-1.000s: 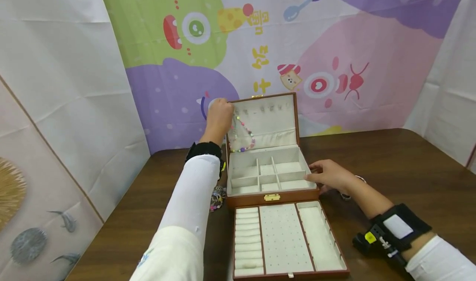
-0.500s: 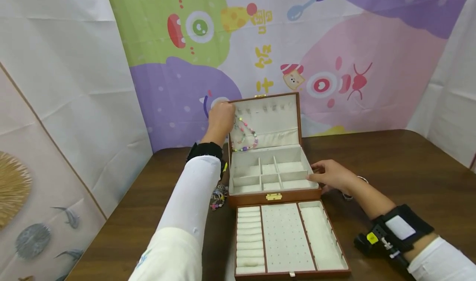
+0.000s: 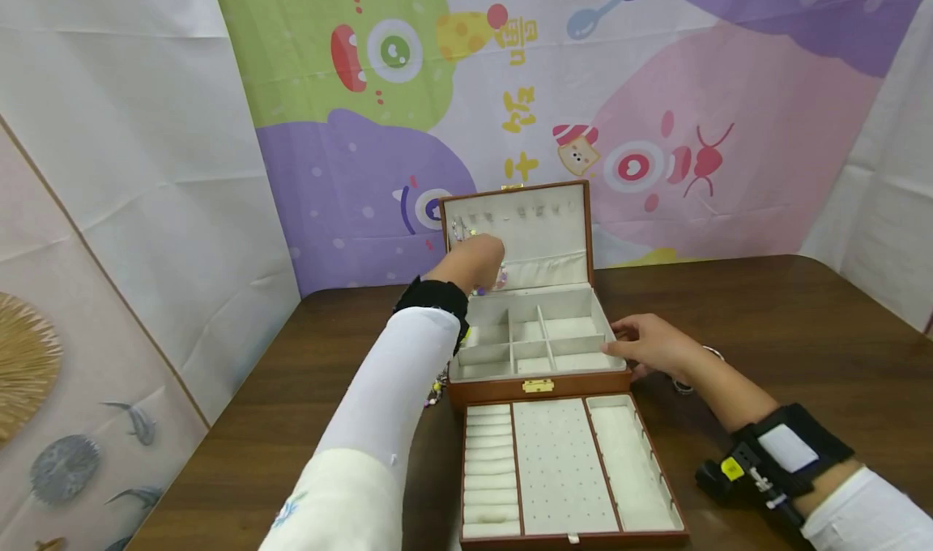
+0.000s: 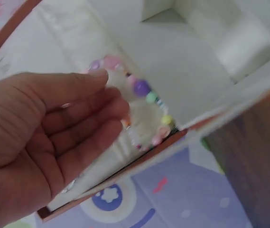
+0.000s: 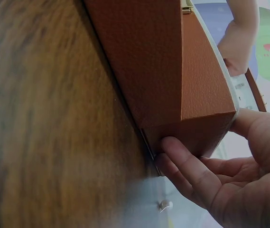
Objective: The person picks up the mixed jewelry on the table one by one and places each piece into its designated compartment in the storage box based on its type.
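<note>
A brown jewelry box [image 3: 484, 392] stands with its lid [image 3: 547, 247] raised and its pale drawer [image 3: 563, 470] pulled out in front. A string of pastel beads [image 4: 142, 88] hangs at the left inside of the lid. My left hand [image 3: 477, 261] is in front of these beads, fingers loosely bent and thumb apart from them; the beads show behind the fingertips. My right hand [image 3: 649, 344] holds the box's right side, thumb at the rim and fingers [image 5: 180, 154] against the outer wall near the table.
Beaded jewelry [image 3: 436, 390] lies on the table left of the box, partly behind the left sleeve. A silvery piece [image 3: 681, 386] lies by the right wrist. Small hooks line the top of the lid's inside. A cartoon cloth [image 3: 539, 81] hangs behind the table.
My left hand has let go of the lid's upper left edge and moved right and down, in front of the hanging beads. The right hand stays on the box.
</note>
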Available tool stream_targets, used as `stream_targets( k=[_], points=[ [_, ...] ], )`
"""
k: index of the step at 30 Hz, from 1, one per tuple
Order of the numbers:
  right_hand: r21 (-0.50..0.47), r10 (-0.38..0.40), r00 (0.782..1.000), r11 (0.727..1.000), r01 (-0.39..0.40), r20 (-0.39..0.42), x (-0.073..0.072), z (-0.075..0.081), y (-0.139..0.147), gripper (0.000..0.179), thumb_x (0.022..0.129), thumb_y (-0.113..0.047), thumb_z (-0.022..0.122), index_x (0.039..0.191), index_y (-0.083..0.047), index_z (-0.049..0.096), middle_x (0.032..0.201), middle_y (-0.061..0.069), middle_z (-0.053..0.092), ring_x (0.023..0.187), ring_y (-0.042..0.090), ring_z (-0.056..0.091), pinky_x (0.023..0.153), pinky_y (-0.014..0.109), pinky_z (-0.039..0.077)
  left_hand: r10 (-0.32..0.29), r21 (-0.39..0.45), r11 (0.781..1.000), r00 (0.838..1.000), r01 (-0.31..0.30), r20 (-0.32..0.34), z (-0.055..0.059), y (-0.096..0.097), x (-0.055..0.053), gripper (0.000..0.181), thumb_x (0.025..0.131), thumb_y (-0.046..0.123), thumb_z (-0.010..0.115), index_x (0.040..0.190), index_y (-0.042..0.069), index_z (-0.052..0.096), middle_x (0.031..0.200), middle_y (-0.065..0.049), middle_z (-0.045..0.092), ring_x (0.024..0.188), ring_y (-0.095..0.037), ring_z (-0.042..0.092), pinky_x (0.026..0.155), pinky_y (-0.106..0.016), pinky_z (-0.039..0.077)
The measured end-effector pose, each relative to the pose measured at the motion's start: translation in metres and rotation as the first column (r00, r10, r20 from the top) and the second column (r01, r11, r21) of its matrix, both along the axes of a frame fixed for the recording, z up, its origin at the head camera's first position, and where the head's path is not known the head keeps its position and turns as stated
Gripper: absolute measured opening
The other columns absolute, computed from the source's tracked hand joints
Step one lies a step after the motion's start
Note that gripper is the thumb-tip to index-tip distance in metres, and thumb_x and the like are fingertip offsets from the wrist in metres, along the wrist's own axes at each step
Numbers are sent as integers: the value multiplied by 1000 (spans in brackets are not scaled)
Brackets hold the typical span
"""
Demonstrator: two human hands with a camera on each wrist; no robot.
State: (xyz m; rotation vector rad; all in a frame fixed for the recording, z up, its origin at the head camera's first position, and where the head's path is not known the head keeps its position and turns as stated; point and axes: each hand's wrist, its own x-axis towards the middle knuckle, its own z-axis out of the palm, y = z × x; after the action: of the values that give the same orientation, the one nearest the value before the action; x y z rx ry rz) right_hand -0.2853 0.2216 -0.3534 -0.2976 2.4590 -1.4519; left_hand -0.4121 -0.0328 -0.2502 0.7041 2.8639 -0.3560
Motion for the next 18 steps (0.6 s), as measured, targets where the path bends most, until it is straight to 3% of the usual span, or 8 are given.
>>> stream_targets(
  k=[4, 8, 18],
  points=[
    [5, -5, 1000, 1000, 5, 2, 0, 0, 0, 66, 97, -18, 61, 140, 20, 28, 130, 36, 45, 96, 29, 62, 70, 39, 58, 5, 14, 1000, 997, -3, -72, -14, -1, 2, 10, 92, 6, 60, 102, 7, 64, 109, -7, 62, 91, -20, 54, 76, -31, 46],
    [16, 1, 1000, 1000, -1, -1, 1, 1, 0, 67, 98, -18, 61, 141, 20, 28, 131, 36, 45, 99, 31, 61, 71, 39, 58, 0, 39, 999, 991, 5, -131, -22, -2, 4, 19, 99, 20, 56, 105, 5, 66, 116, -10, 65, 101, -22, 61, 89, -35, 49],
    [20, -6, 1000, 1000, 6, -11, -1, -2, 1, 67, 96, -20, 62, 140, 19, 30, 130, 35, 46, 97, 28, 61, 71, 38, 58, 73, 44, 997, 976, -65, -203, -32, 4, 7, 22, 101, 22, 53, 111, 11, 69, 115, -7, 67, 102, -24, 64, 87, -42, 51]
  ],
)
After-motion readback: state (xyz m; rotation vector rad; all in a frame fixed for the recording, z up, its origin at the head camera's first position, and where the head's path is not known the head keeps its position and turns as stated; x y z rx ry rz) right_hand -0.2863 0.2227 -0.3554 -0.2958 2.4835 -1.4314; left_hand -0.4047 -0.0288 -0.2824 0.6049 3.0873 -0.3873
